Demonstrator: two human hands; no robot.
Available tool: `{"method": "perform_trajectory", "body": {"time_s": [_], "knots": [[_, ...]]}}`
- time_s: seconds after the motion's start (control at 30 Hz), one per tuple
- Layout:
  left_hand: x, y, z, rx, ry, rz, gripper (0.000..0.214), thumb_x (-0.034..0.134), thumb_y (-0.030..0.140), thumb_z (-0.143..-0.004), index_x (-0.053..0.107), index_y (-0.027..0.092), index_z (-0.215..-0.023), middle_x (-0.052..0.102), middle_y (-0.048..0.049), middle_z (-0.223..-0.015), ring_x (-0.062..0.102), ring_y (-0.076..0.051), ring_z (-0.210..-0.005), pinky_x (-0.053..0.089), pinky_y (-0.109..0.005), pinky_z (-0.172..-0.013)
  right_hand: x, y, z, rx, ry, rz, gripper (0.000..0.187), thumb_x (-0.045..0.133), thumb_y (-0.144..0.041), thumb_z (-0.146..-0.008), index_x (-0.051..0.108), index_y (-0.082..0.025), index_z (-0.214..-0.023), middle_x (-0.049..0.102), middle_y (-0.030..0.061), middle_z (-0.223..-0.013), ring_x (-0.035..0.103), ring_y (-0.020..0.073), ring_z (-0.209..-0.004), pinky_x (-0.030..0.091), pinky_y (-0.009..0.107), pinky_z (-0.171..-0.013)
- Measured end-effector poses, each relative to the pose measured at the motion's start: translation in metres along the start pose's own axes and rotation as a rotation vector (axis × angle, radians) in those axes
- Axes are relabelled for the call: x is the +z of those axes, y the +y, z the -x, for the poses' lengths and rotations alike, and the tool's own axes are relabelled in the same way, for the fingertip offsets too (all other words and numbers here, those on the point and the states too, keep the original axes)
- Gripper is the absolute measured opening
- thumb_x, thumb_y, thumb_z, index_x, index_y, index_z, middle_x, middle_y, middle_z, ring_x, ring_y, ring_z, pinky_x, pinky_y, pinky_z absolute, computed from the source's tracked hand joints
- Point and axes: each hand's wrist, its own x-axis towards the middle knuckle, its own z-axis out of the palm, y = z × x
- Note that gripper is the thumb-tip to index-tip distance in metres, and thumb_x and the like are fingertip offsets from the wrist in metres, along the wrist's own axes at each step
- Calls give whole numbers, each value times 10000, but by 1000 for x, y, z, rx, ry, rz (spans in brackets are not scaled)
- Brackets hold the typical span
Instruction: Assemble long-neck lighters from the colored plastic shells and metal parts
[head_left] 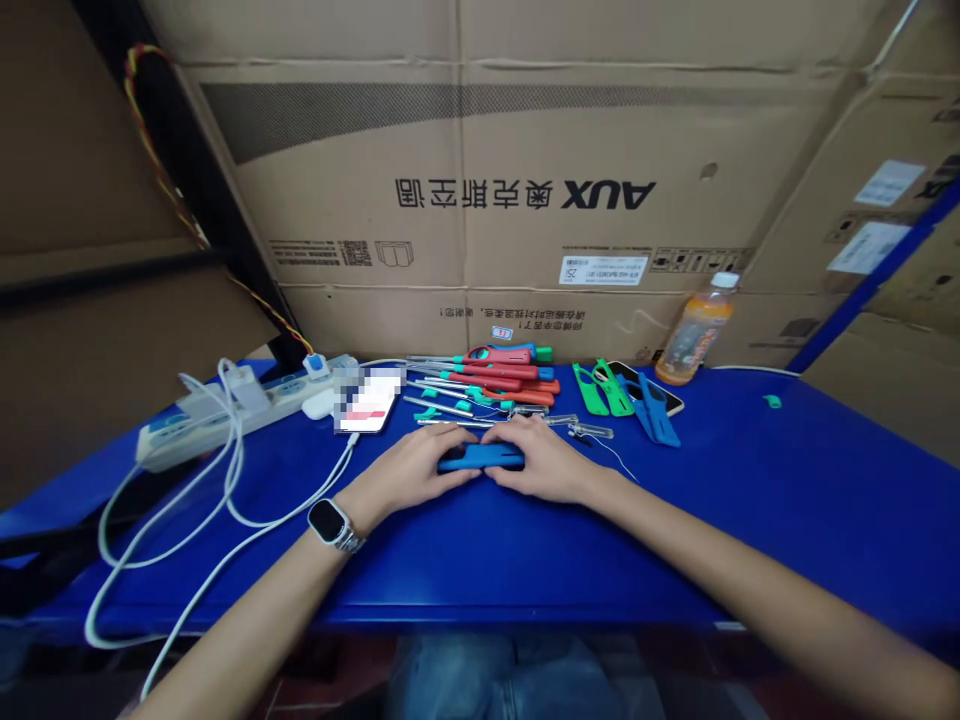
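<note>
Between my two hands is a blue plastic lighter casing [481, 457], lying lengthwise low over the blue table. My left hand [429, 462] is closed on its left end, thumb and fingers on opposite edges. The right end is pinched the same way by my right hand [541, 460]. Just beyond my fingers lie metal lighter tubes [442, 400] with teal triggers and clear fuel tanks [596, 430]. Behind them is a pile of red and orange long-necked lighters [502, 372]. To the right are green casing halves [604, 388] and more blue casing halves [657, 410].
A phone [373, 398] on a charging cable lies left of the lighters, near a power strip [240, 415] with looping white cables [232, 480]. Another phone [667, 397] lies partly under the casings. An orange drink bottle [697, 330] leans against the cardboard wall [480, 130]. A teal trigger [772, 401] lies far right.
</note>
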Motion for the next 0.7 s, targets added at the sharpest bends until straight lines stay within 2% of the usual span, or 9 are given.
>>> {"method": "perform_trajectory", "body": {"time_s": [0.2,0.33,0.47,0.6,0.7], "knots": [[3,-2,3,7,46,102,321,643,434,-891,620,236,-1143,673,-41,-1033,633,-216,-954,494,-341,-850,1,6,3,24,36,-165,211,660,-319,-888,690,-224,-1074,716,38,-1029,624,214,-978,445,380,-913],[2,-2,4,24,92,122,277,582,431,-937,643,235,-1123,686,-49,-1071,633,-220,-1006,487,-352,-905,2,9,4,21,44,-255,220,552,-315,-957,695,-224,-1098,731,37,-1081,656,207,-998,476,365,-909],[-2,-5,3,15,118,180,266,484,386,-993,651,228,-1127,699,-51,-1078,653,-202,-984,499,-327,-885,5,12,3,49,99,-273,261,484,-290,-982,694,-206,-1113,733,53,-1089,663,210,-999,491,376,-898],[-4,-7,3,-3,159,238,268,468,373,-997,668,221,-1092,712,-54,-1052,666,-200,-966,513,-318,-860,6,11,2,55,125,-339,245,489,-280,-977,684,-202,-1102,724,56,-1109,657,209,-1039,489,385,-936],[-4,-6,4,-20,188,266,252,493,363,-981,675,215,-1075,712,-56,-1063,662,-206,-985,520,-322,-860,6,10,4,50,151,-360,227,566,-251,-927,640,-205,-1137,705,56,-1129,648,201,-1062,476,384,-968]]}}
